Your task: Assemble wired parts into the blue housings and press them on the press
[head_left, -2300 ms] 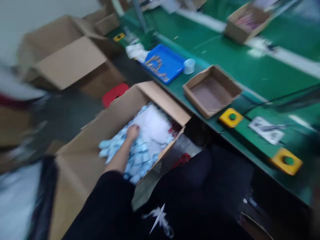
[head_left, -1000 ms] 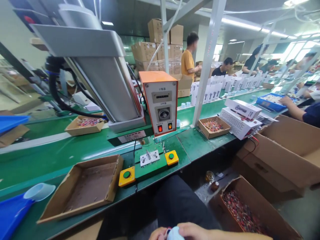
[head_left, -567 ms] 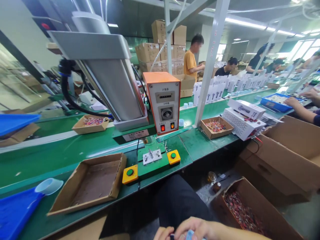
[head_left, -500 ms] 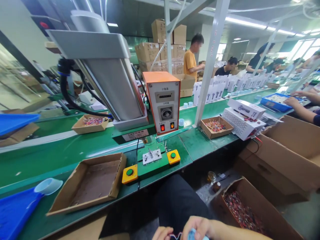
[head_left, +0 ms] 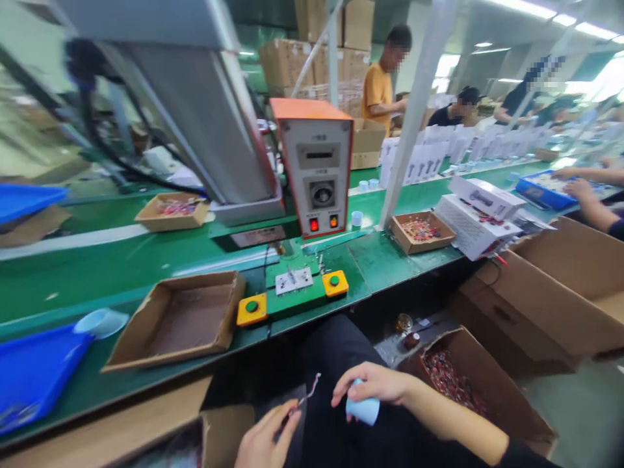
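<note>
The hands have drawn apart and come further into view; half a second ago they worked close together at the lower edge. The left hand (head_left: 266, 437) now pinches a thin wire (head_left: 308, 392) over the lap. The right hand (head_left: 374, 385) is closed round a small pale-blue piece (head_left: 363, 411), beside the cardboard box (head_left: 517, 390) of small parts. Wire and piece look separated.

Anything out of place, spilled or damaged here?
Nothing looks spilled or damaged. Only oddity: two small jars and scraps sit on the floor below the bench edge, beside the open box of red parts. The left hand's wire and right hand's blue part look intact.
</note>
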